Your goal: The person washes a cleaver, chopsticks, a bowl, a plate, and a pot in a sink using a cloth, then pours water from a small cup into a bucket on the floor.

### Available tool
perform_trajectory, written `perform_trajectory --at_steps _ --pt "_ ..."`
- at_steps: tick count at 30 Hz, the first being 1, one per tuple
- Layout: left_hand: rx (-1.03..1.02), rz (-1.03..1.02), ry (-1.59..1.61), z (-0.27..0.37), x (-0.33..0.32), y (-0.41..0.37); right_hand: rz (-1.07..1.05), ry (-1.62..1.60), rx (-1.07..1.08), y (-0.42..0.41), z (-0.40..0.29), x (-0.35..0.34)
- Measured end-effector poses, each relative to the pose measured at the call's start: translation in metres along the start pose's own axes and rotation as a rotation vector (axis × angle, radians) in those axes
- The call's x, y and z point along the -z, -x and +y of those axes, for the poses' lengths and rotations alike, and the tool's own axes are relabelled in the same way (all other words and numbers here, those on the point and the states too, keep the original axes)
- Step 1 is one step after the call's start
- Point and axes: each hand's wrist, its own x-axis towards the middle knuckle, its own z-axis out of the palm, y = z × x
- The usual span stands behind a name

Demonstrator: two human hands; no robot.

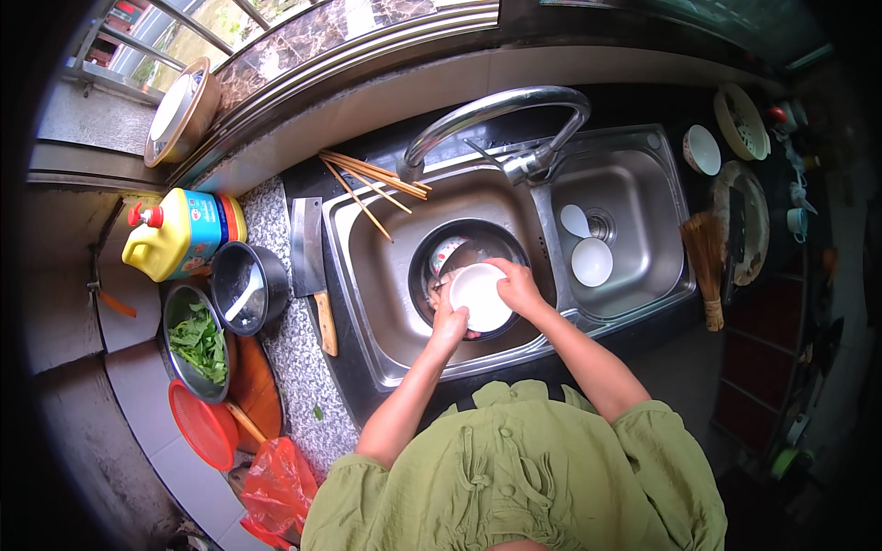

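Note:
Both my hands hold a white bowl (480, 297) over a dark round basin (420, 258) in the left bowl of a steel double sink (372, 303). My left hand (449, 318) grips the bowl's lower left edge, and my right hand (518, 289) its right edge. Behind it, a bowl with a red and green pattern (448, 255) lies tilted in the water of the basin. A white spoon (574, 221) and a small white bowl (592, 262) lie by the drain of the right sink. Several wooden chopsticks (365, 175) rest across the sink's back left corner.
A chrome faucet (496, 100) arches behind the sink. At left are a cleaver (313, 268), a black pot (272, 275) holding a spoon, leafy greens (198, 342) in a metal bowl, a yellow jug (172, 234) and a red basket (207, 427). A straw brush (704, 268) lies at right.

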Motion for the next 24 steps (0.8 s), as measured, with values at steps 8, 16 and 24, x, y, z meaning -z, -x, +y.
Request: perform_trajectory --at_steps 8,16,24 --pt "-0.075 0.02 -0.058 -0.013 0.008 -0.012 0.005 0.086 -0.169 -0.003 -0.001 -0.004" --pt "-0.249 0.046 -0.204 -0.027 0.008 -0.016 0.012 0.065 -0.076 0.001 0.005 -0.005" --pt "0.062 -0.064 -0.046 0.004 0.022 -0.004 -0.278 -0.304 -0.366 -0.009 0.023 -0.01"
